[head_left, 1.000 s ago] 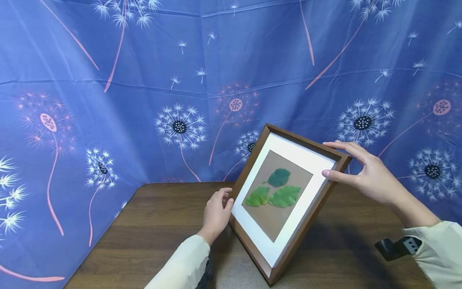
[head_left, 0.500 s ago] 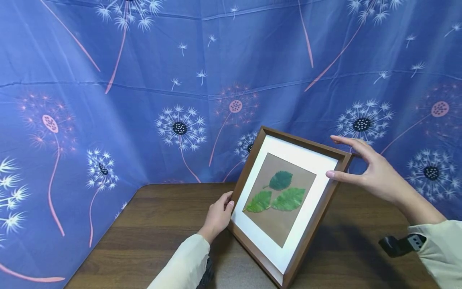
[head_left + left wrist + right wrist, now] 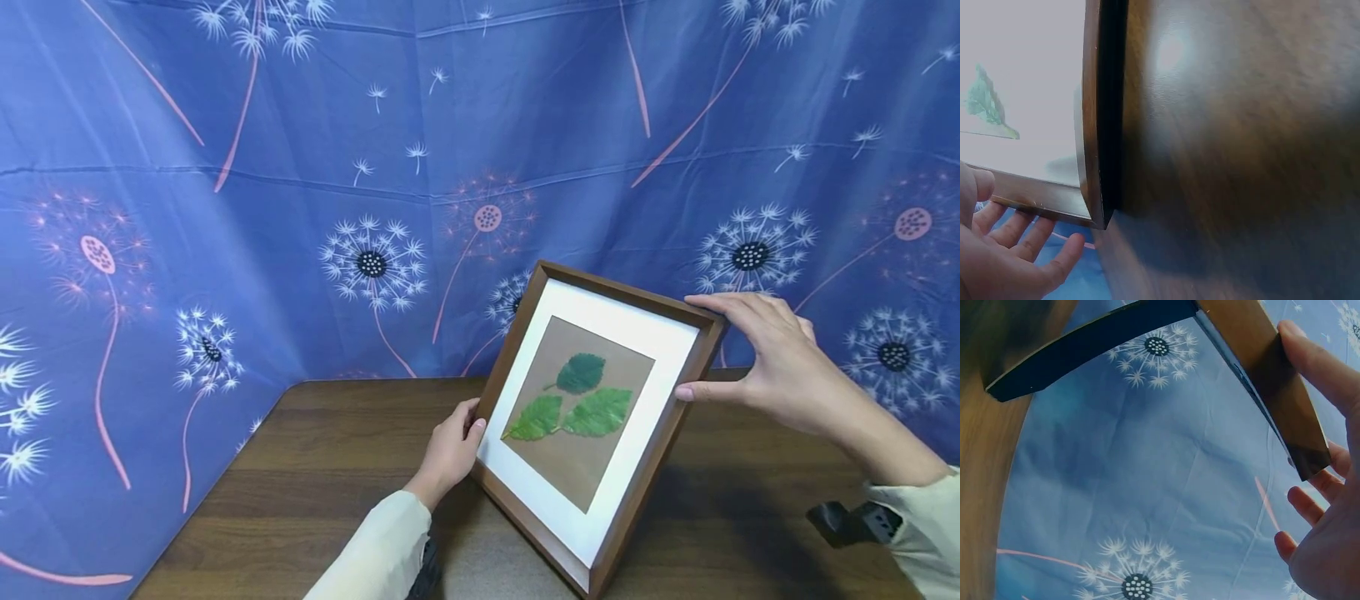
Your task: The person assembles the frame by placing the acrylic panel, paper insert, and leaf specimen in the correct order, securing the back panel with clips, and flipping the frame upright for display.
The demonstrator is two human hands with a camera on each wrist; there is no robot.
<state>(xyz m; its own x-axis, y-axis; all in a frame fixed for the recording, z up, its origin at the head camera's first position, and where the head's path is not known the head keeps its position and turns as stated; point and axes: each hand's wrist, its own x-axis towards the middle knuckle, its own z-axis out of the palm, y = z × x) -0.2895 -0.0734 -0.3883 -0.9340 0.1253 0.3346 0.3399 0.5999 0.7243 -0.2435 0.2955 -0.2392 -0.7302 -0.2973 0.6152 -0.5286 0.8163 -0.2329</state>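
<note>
A brown wooden picture frame (image 3: 534, 522) stands tilted on one corner side, leaning toward the head camera. Inside it, a white mat (image 3: 615, 312) surrounds a tan panel with three green leaves (image 3: 598, 412). My left hand (image 3: 448, 454) grips the frame's left edge, thumb in front and fingers behind; the left wrist view shows those fingers (image 3: 1035, 237) under the rim near a corner. At the upper right corner, my right hand (image 3: 780, 367) holds the frame between thumb and fingers. The right wrist view shows its thumb (image 3: 1316, 362) on the wooden side (image 3: 1260, 369).
A dark wood-grain table (image 3: 337, 467) lies beneath the frame. Behind and to the left hangs a blue cloth (image 3: 262, 208) printed with dandelions. A black device (image 3: 855, 523) sits at the right cuff, and another dark one (image 3: 424, 571) shows under the left sleeve.
The frame has turned slightly, its lowest corner shifting right and its top corner left. My right fingers lifted off the top edge and came back, the thumb now lower. My left hand moved slightly down.
</note>
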